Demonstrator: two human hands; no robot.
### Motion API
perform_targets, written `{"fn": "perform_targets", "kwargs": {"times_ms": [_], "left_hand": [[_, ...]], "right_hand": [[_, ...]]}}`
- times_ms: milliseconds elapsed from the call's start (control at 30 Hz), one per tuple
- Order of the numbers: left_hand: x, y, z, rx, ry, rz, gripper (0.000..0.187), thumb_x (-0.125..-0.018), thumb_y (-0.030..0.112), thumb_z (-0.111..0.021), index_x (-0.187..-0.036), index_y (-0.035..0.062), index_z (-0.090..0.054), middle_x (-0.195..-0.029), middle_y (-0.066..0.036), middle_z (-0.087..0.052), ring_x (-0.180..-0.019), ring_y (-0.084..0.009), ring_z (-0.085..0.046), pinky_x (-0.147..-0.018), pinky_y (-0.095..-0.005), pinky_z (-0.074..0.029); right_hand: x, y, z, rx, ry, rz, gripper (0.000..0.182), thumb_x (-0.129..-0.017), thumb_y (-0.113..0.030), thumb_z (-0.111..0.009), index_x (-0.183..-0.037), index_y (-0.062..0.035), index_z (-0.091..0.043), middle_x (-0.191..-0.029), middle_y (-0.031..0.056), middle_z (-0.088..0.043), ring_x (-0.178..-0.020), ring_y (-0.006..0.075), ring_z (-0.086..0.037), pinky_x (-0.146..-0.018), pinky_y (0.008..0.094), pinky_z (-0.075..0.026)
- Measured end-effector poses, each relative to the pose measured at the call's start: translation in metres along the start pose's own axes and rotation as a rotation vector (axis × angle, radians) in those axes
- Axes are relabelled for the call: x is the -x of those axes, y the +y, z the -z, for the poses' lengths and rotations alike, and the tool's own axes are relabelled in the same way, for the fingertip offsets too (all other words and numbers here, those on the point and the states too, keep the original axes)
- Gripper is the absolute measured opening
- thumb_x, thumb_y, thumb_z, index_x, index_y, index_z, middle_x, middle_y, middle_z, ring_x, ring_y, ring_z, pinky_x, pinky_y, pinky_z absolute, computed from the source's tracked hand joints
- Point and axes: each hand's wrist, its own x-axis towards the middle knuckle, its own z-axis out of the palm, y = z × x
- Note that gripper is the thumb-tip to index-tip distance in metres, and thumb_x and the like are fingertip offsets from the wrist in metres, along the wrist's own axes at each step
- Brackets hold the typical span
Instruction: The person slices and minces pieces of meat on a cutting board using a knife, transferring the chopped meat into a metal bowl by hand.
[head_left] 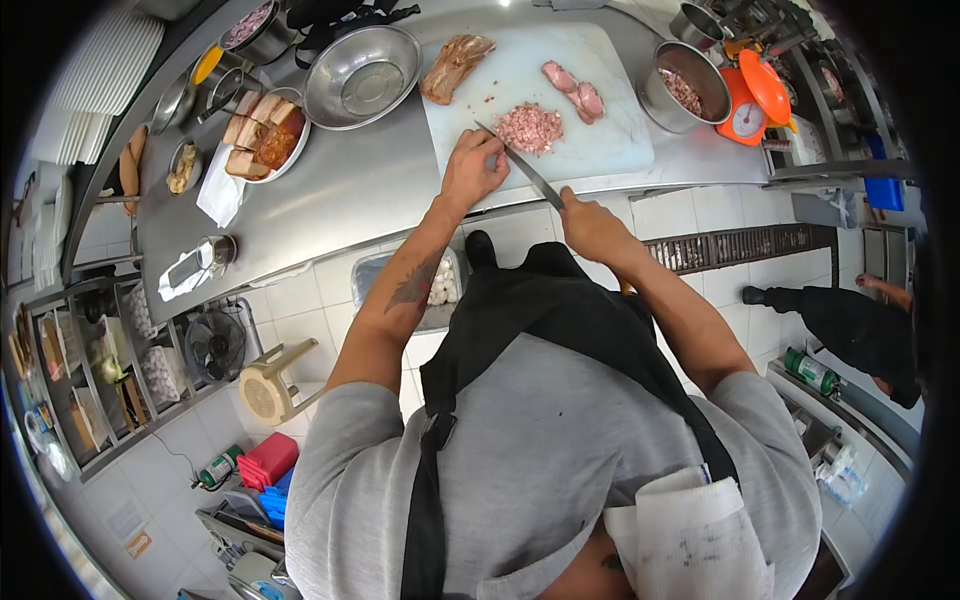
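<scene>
My right hand (597, 228) is wrapped around the handle of a long knife (535, 178). Its blade slants up and left over the front of the white cutting board (610, 145), with the tip by a heap of diced pink meat (530, 129). Close beside the blade, my left hand (474, 170) has its fingers curled in toward the thumb; whether anything is pinched there is hidden. A browned slab of meat (456, 68) lies at the board's back left. Toward the right lies a smaller pink piece of meat (574, 92).
Left of the board stand a steel colander (338, 107) and a bowl of roasted meat pieces (262, 145). A steel pot (655, 110) with chopped meat and an orange scale (742, 118) stand right. Below the counter is a tub (370, 275). Another person's leg (800, 300) shows at right.
</scene>
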Motion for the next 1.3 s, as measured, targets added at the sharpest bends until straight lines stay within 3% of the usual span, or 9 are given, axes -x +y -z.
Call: {"fn": "perform_targets", "kwargs": {"times_ms": [233, 467, 567, 633, 733, 967, 1033, 1067, 1300], "left_hand": [[0.002, -0.003, 0.01, -0.032, -0.05, 0.047, 0.015, -0.078, 0.006, -0.075, -0.092, 0.0046, -0.071, -0.098, -0.013, -0.068, -0.1, -0.0344, -0.065, -0.09, -0.0441, -0.055], [0.004, -0.005, 0.006, -0.034, -0.004, 0.015, 0.014, -0.077, 0.006, -0.075, -0.091, 0.0044, -0.072, -0.097, -0.012, -0.069, -0.098, -0.0341, -0.065, -0.09, -0.0442, -0.055], [0.005, -0.005, 0.007, -0.021, -0.014, 0.03, 0.012, -0.077, 0.006, -0.075, -0.089, 0.0042, -0.072, -0.097, -0.011, -0.07, -0.096, -0.0338, -0.066, -0.088, -0.0437, -0.056], [0.005, -0.005, 0.009, -0.032, -0.033, 0.029, 0.01, -0.077, 0.005, -0.075, -0.087, 0.004, -0.072, -0.097, -0.011, -0.071, -0.097, -0.0338, -0.066, -0.088, -0.0436, -0.056], [0.003, -0.003, 0.012, -0.048, -0.034, 0.033, 0.01, -0.078, 0.005, -0.074, -0.088, 0.0043, -0.073, -0.099, -0.011, -0.072, -0.098, -0.0335, -0.067, -0.089, -0.0436, -0.056], [0.007, -0.001, 0.007, -0.083, 0.0, 0.017, 0.012, -0.078, 0.004, -0.073, -0.09, 0.0037, -0.072, -0.097, -0.011, -0.07, -0.097, -0.0329, -0.066, -0.087, -0.0428, -0.056], [0.007, 0.0, 0.009, -0.071, -0.007, 0.024, 0.012, -0.077, 0.004, -0.073, -0.089, 0.0037, -0.072, -0.097, -0.011, -0.07, -0.097, -0.0329, -0.066, -0.087, -0.0427, -0.056], [0.007, 0.0, 0.009, -0.058, -0.015, 0.031, 0.012, -0.077, 0.004, -0.073, -0.089, 0.0038, -0.072, -0.096, -0.011, -0.07, -0.096, -0.0329, -0.066, -0.086, -0.0426, -0.056], [0.007, 0.003, 0.014, -0.077, -0.081, 0.027, 0.012, -0.077, 0.004, -0.073, -0.09, 0.0036, -0.071, -0.096, -0.011, -0.07, -0.097, -0.0332, -0.065, -0.086, -0.0436, -0.056]], "right_hand": [[-0.044, -0.014, 0.007, 0.093, 0.068, 0.075, 0.037, -0.097, -0.007, -0.047, -0.133, 0.0034, -0.049, -0.096, 0.036, -0.072, -0.094, 0.0523, -0.072, -0.085, 0.0609, -0.056], [0.008, -0.009, 0.028, 0.082, -0.052, 0.047, 0.04, -0.098, -0.009, -0.048, -0.136, 0.0034, -0.047, -0.098, 0.0357, -0.072, -0.093, 0.0527, -0.071, -0.084, 0.0608, -0.056], [-0.006, -0.012, 0.009, 0.031, -0.071, 0.028, 0.038, -0.1, -0.01, -0.046, -0.136, 0.0043, -0.046, -0.097, 0.0356, -0.072, -0.084, 0.0503, -0.073, -0.074, 0.0581, -0.058], [-0.03, -0.03, 0.012, -0.168, -0.088, -0.07, 0.038, -0.102, -0.011, -0.044, -0.136, 0.0049, -0.045, -0.098, 0.0355, -0.072, -0.074, 0.0468, -0.074, -0.062, 0.0543, -0.059], [-0.05, -0.035, 0.03, -0.191, -0.146, -0.019, 0.039, -0.101, -0.01, -0.044, -0.137, 0.005, -0.046, -0.1, 0.0349, -0.072, -0.067, 0.0447, -0.074, -0.055, 0.0504, -0.059], [0.011, -0.023, 0.049, 0.017, -0.106, -0.001, 0.041, -0.097, -0.007, -0.048, -0.136, 0.0043, -0.049, -0.1, 0.0326, -0.073, -0.084, 0.0483, -0.074, -0.074, 0.0563, -0.059], [0.027, -0.025, 0.053, 0.0, -0.182, -0.073, 0.041, -0.096, -0.007, -0.049, -0.136, 0.0042, -0.049, -0.098, 0.0332, -0.073, -0.092, 0.0498, -0.073, -0.082, 0.0588, -0.057], [0.03, -0.028, 0.056, -0.011, -0.199, -0.076, 0.04, -0.098, -0.007, -0.048, -0.136, 0.0043, -0.049, -0.096, 0.0339, -0.072, -0.086, 0.0486, -0.074, -0.075, 0.0568, -0.058], [-0.025, -0.025, 0.021, -0.176, -0.094, -0.021, 0.039, -0.101, -0.01, -0.042, -0.138, 0.002, -0.048, -0.096, 0.0334, -0.072, -0.071, 0.0424, -0.074, -0.062, 0.0521, -0.059]]}}
